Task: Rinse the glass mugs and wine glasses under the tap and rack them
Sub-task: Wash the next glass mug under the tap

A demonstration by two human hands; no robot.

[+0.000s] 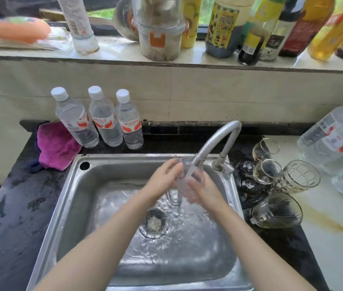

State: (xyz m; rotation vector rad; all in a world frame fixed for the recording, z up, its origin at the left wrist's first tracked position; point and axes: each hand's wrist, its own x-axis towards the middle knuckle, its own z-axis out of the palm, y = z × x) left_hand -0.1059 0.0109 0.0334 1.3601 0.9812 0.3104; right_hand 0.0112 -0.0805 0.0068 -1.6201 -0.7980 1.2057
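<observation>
Hands meet under the running tap (216, 141), over the far right of the sink (71, 196): the left hand (162, 181) and right hand (206, 190) cup a clear glass (189, 179) between curled fingers. Turning it so water sweeps the whole inside looks wise. Other glasses (275, 185) lie on the surface, right.

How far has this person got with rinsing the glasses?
Partway, it seems. One clear glass is held by the left hand and right hand under water running from the tap. Right of the sink, two wine glasses and two mugs lie on the counter; whether they are rinsed already is unclear. No rack is in view.
</observation>
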